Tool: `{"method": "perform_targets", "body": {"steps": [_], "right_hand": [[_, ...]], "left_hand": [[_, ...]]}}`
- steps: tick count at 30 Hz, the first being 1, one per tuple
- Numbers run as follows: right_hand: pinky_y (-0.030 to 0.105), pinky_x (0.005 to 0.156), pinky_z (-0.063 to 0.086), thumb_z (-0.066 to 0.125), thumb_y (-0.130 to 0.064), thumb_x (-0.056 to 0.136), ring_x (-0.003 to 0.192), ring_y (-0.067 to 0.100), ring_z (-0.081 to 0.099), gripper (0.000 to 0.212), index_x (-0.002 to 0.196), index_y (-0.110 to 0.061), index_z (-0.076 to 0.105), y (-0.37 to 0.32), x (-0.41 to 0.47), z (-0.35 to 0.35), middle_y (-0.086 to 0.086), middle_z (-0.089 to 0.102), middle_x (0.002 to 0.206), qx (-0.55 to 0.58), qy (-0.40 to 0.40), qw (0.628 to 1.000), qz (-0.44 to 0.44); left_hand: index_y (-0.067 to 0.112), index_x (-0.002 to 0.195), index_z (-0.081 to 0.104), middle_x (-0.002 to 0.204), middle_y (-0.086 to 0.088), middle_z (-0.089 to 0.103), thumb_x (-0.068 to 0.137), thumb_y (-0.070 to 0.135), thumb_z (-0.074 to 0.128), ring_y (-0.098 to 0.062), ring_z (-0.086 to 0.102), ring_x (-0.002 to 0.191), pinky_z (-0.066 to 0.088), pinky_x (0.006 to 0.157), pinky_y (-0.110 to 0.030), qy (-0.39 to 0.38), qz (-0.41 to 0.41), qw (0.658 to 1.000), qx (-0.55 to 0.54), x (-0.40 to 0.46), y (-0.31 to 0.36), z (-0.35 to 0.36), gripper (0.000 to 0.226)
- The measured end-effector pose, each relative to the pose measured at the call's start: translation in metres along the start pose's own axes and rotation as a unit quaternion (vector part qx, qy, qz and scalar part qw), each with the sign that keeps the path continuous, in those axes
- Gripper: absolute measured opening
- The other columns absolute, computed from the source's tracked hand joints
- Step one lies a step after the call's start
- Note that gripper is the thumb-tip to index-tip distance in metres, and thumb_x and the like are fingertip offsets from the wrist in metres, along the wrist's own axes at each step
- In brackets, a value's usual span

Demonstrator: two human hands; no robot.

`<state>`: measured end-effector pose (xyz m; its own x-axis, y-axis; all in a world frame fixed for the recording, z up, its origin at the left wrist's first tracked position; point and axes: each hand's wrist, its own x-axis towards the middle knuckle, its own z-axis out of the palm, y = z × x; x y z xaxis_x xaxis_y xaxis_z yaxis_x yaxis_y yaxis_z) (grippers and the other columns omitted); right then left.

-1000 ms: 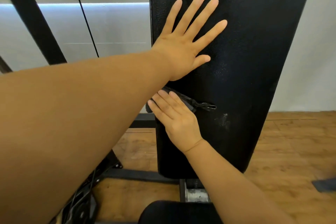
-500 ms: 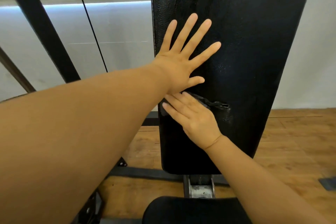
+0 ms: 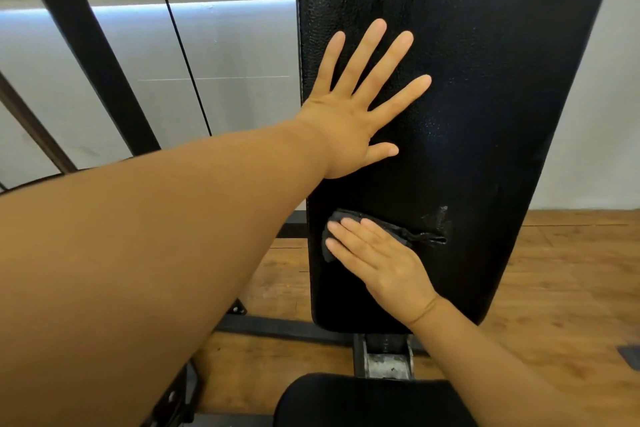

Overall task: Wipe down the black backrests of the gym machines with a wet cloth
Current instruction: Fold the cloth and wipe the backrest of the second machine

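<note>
A tall black padded backrest (image 3: 485, 115) stands upright in front of me, its textured surface glistening with wet specks. My left hand (image 3: 353, 115) lies flat on its left middle, fingers spread, holding nothing. Lower down, my right hand (image 3: 377, 264) presses a dark cloth (image 3: 398, 231) flat against the pad near its left edge. Most of the cloth is hidden under the palm; a twisted tail sticks out to the right. A scuffed, shiny patch (image 3: 438, 218) sits just right of the cloth.
The black seat pad (image 3: 363, 399) is at the bottom centre, with a grey metal post (image 3: 384, 357) under the backrest. Black frame bars (image 3: 86, 45) and a thin cable (image 3: 176, 45) run diagonally at left. Behind lie a wooden floor (image 3: 571, 288) and a grey wall.
My right hand and the cloth have slid lower on the backrest, away from the left hand. The left hand stays flat and spread. The view has shifted a little.
</note>
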<state>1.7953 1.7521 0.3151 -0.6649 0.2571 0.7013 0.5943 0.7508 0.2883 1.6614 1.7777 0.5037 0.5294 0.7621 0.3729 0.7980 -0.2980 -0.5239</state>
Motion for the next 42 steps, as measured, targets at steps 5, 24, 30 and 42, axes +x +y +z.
{"method": "perform_targets", "body": {"steps": [5, 24, 30, 42], "right_hand": [[0.040, 0.111, 0.034, 0.032, 0.002, 0.098, 0.128, 0.025, 0.045, 0.036, 0.122, -0.004, 0.059, 0.032, 0.022, -0.028, 0.012, 0.050, 0.133, -0.004, 0.093, 0.991, 0.098], [0.040, 0.112, 0.031, 0.036, 0.005, 0.097, 0.129, 0.025, 0.042, 0.035, 0.127, -0.005, 0.050, 0.033, -0.003, -0.023, 0.013, 0.047, 0.135, -0.009, 0.147, 0.973, 0.178], [0.038, 0.115, 0.025, 0.031, 0.002, 0.099, 0.137, 0.019, 0.030, 0.035, 0.131, -0.006, 0.043, 0.009, -0.022, -0.002, 0.011, 0.044, 0.135, 0.009, 0.161, 0.957, 0.243], [0.039, 0.113, 0.029, 0.037, 0.004, 0.097, 0.128, 0.026, 0.043, 0.032, 0.125, -0.001, 0.051, 0.028, -0.015, -0.012, 0.013, 0.045, 0.134, 0.009, 0.202, 0.948, 0.244]], "left_hand": [[0.029, 0.146, -0.022, 0.153, -0.016, -0.026, 0.094, 0.062, 0.023, -0.041, -0.023, 0.139, -0.019, 0.105, -0.055, 0.014, 0.003, 1.000, -0.002, 0.000, -0.001, 0.002, 0.077], [0.024, 0.151, 0.015, 0.155, -0.023, 0.016, 0.093, 0.062, 0.032, -0.047, 0.013, 0.140, 0.001, 0.109, -0.060, 0.184, 0.027, 0.983, 0.007, -0.001, -0.003, 0.027, 0.071], [0.024, 0.150, 0.023, 0.151, -0.024, 0.024, 0.093, 0.064, 0.033, -0.047, 0.021, 0.138, 0.014, 0.109, -0.065, 0.230, 0.008, 0.973, 0.029, 0.002, 0.000, 0.035, 0.070], [0.021, 0.149, 0.027, 0.149, -0.026, 0.027, 0.092, 0.062, 0.033, -0.049, 0.024, 0.136, 0.014, 0.107, -0.065, 0.241, -0.005, 0.970, 0.037, 0.004, 0.001, 0.039, 0.071]]}}
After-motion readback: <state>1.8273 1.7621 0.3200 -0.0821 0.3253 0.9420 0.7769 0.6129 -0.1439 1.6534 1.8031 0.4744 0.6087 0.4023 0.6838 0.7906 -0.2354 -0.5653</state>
